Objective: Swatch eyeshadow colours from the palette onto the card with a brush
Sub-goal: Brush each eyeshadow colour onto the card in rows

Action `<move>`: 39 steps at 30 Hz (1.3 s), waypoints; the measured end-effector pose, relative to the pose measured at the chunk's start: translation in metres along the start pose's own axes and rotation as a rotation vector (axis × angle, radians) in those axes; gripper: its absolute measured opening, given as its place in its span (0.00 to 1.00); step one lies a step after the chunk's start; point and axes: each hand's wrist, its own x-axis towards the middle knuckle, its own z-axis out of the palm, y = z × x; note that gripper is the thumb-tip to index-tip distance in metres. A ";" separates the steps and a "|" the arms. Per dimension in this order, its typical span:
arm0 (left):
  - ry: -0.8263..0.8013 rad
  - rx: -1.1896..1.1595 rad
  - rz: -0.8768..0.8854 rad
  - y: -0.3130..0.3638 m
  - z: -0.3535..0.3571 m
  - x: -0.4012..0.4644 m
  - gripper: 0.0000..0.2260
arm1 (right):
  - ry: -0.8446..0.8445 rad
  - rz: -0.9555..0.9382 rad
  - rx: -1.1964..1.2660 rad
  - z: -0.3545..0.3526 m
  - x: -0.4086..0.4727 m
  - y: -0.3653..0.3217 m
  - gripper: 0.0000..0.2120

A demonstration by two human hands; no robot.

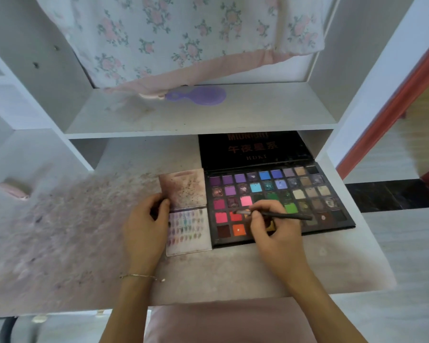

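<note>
- My right hand point(270, 233) pinches the brush point(275, 214), tip in a red pan of the palette point(307, 194).
- My left hand point(144, 226) grips the card's point(188, 231) left edge.
- Overloading could drop powder onto finished swatches.

Only one view on my feed: head-worn wide-angle camera, facing forward and steeply down onto the desk top point(228, 268), close in. Shelf point(196, 115) fills the upper frame; edges bow from lens distortion.
</note>
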 end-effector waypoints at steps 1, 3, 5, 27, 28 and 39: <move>-0.001 -0.001 -0.001 0.000 0.000 0.000 0.09 | -0.056 0.008 0.015 0.006 -0.001 -0.001 0.17; 0.005 -0.002 0.002 -0.001 0.000 0.000 0.09 | -0.158 0.013 0.018 0.017 -0.004 -0.003 0.17; 0.014 0.012 0.010 -0.002 0.000 0.001 0.09 | -0.210 0.006 -0.018 0.025 -0.006 -0.005 0.17; 0.046 0.039 0.011 -0.004 0.001 0.002 0.09 | -0.293 -0.006 -0.253 0.037 -0.003 -0.002 0.08; 0.046 0.040 0.012 -0.004 0.001 0.001 0.09 | -0.292 -0.005 -0.255 0.037 -0.003 -0.002 0.07; 0.069 0.039 0.015 -0.003 0.002 0.002 0.08 | -0.300 -0.009 -0.252 0.037 -0.003 -0.002 0.12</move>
